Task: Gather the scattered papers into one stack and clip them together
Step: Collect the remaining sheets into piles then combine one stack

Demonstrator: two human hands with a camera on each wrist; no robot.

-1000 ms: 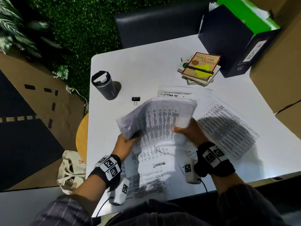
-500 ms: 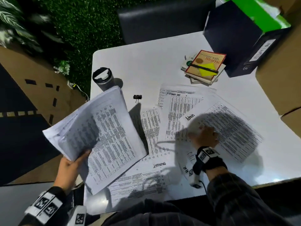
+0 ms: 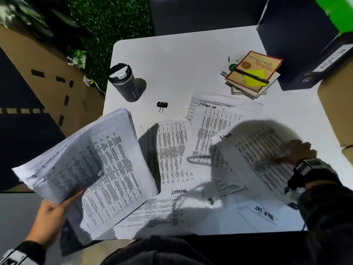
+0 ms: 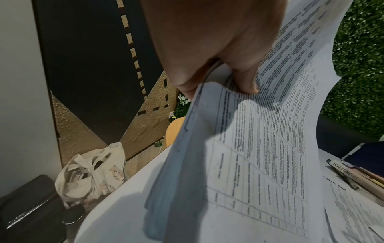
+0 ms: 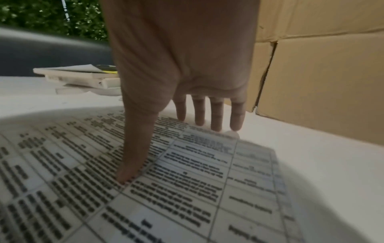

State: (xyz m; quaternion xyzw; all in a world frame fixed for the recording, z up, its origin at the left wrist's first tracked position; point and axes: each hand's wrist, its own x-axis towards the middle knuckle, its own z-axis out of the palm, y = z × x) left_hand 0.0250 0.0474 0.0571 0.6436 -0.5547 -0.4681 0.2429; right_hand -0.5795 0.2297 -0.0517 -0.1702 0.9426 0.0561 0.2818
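1. My left hand (image 3: 50,211) grips the gathered stack (image 3: 91,167), lifted over the table's (image 3: 172,60) left edge, thumb on top.
2. Loose sheets (image 3: 170,150) lie mid-table; the binder clip (image 3: 162,105) sits beyond them.
3. My right hand (image 3: 298,152), fingers straight, presses the rightmost sheet (image 3: 254,150).

The left hand (image 3: 48,215) is carrying the gathered stack (image 3: 91,169) out over the table's left edge, away from the right hand. The right hand (image 3: 298,152) is sliding rightward across the loose sheet (image 3: 254,159), thumb and fingers pressing down and dragging it.
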